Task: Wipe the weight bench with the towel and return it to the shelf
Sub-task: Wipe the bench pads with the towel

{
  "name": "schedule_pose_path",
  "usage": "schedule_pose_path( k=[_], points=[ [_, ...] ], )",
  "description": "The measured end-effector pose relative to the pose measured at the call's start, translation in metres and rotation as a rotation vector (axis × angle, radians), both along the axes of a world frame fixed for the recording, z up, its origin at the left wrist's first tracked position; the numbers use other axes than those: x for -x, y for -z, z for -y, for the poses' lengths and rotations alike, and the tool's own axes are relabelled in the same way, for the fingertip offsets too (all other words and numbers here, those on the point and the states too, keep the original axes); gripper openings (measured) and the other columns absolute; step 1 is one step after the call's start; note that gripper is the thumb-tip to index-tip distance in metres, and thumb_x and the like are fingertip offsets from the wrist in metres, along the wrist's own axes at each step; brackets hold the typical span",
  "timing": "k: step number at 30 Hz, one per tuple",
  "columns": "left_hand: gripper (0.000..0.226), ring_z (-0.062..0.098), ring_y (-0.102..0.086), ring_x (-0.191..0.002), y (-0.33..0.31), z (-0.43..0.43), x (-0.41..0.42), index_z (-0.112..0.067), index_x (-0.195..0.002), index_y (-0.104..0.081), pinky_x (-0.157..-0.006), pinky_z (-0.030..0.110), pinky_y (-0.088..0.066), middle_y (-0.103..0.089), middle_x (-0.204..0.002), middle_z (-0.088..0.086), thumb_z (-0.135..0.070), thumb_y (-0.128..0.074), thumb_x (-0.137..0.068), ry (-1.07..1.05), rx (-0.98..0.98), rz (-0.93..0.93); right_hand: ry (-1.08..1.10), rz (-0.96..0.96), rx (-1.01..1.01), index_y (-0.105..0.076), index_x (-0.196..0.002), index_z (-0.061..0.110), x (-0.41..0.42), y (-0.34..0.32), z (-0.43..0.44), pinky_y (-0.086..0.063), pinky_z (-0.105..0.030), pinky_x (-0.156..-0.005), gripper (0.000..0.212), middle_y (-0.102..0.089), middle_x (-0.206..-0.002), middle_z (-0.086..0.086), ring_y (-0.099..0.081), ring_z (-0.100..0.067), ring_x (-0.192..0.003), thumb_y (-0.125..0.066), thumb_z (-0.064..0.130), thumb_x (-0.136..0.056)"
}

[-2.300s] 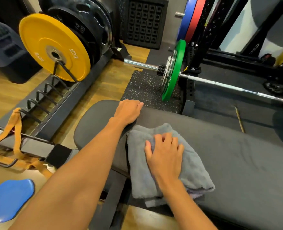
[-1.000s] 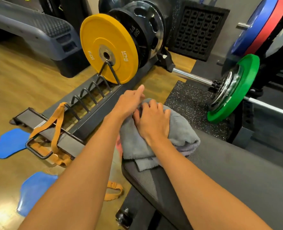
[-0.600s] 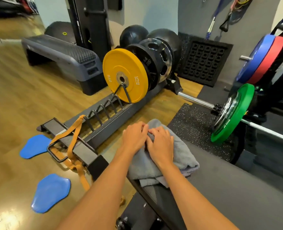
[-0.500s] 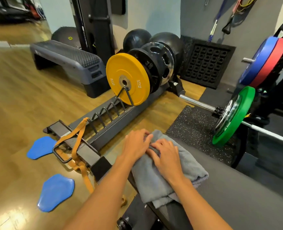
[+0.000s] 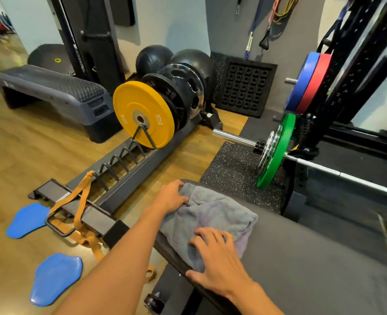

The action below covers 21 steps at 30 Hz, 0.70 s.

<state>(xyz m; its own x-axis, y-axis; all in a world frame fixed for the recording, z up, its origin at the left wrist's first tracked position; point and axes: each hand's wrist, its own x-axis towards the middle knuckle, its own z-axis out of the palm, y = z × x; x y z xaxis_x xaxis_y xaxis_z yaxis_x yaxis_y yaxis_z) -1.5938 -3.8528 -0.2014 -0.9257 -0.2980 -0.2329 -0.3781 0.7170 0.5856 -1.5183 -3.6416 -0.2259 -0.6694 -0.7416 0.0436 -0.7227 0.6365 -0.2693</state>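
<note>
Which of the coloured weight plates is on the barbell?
The green plate; the yellow plate stands in the floor rack, blue plate and red plate hang on a peg.

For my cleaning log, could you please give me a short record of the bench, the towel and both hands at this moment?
bench: dark grey pad, the towel lying at its end
towel: grey, folded, rumpled
left hand: fingers curled into the towel's far edge
right hand: fingers spread, pressing on the towel's near edge
nearby: yellow plate standing in a floor rack
stage: towel on the bench, no shelf in view
</note>
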Motion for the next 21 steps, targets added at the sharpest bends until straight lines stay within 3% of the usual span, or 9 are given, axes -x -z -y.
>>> schedule_pose_path(
  k=[5,11,14,17,19,21],
  points=[
    [0.048,0.030,-0.054,-0.119,0.002,0.002,-0.004,-0.015,-0.128,-0.055,-0.088,0.032,-0.042,-0.061,-0.129,0.012,-0.026,-0.070,-0.084,0.043,0.008,-0.054,-0.007,0.034,0.049,-0.061,-0.105,0.029,0.018,-0.017,0.002,-0.031,-0.037,-0.083,0.023,-0.056,-0.117,0.013,-0.049,-0.016,-0.112,-0.053,0.036,-0.084],
    [0.044,0.034,-0.055,-0.113,0.006,0.004,-0.011,-0.013,-0.126,-0.053,-0.086,0.041,-0.045,-0.062,-0.123,0.014,-0.033,-0.065,-0.087,0.145,0.116,-0.052,0.013,0.066,0.033,-0.063,-0.110,0.027,0.019,-0.019,0.002,-0.035,-0.040,-0.086,0.022,-0.058,-0.115,0.008,-0.047,-0.016,-0.112,-0.055,0.032,-0.090],
    [0.051,0.033,-0.052,-0.118,0.001,0.006,-0.013,-0.012,-0.134,-0.047,-0.092,0.041,-0.044,-0.056,-0.131,0.016,-0.040,-0.057,-0.092,0.166,0.134,-0.025,0.093,0.170,0.100,-0.061,-0.106,0.021,0.023,-0.027,0.004,-0.039,-0.036,-0.082,0.017,-0.062,-0.101,0.006,-0.053,-0.011,-0.095,-0.056,0.023,-0.090],
    [0.047,0.028,-0.053,-0.120,-0.016,0.007,-0.016,-0.012,-0.134,-0.052,-0.097,0.037,-0.041,-0.056,-0.133,0.011,-0.042,-0.046,-0.098,0.100,-0.083,-0.115,0.271,0.427,0.430,-0.061,-0.089,0.022,0.043,-0.052,0.004,-0.038,-0.018,-0.061,0.012,-0.059,-0.074,0.011,-0.050,0.003,-0.061,-0.058,0.010,-0.089],
    [0.036,0.026,-0.058,-0.112,-0.030,0.007,-0.014,-0.011,-0.112,-0.067,-0.092,0.036,-0.043,-0.063,-0.122,0.010,-0.029,-0.039,-0.101,0.022,-0.325,-0.168,0.365,0.518,0.560,-0.064,-0.085,0.024,0.065,-0.072,0.001,-0.038,-0.013,-0.057,0.015,-0.061,-0.070,0.009,-0.050,0.005,-0.058,-0.059,0.011,-0.090],
    [0.033,0.026,-0.062,-0.098,-0.041,0.007,-0.010,-0.012,-0.094,-0.071,-0.083,0.034,-0.053,-0.067,-0.106,0.013,-0.010,-0.037,-0.094,-0.107,-0.630,-0.160,0.496,0.617,0.690,-0.066,-0.084,0.020,0.090,-0.088,-0.002,-0.041,-0.023,-0.063,0.009,-0.063,-0.075,0.002,-0.055,-0.006,-0.068,-0.061,0.015,-0.090]
  ],
)
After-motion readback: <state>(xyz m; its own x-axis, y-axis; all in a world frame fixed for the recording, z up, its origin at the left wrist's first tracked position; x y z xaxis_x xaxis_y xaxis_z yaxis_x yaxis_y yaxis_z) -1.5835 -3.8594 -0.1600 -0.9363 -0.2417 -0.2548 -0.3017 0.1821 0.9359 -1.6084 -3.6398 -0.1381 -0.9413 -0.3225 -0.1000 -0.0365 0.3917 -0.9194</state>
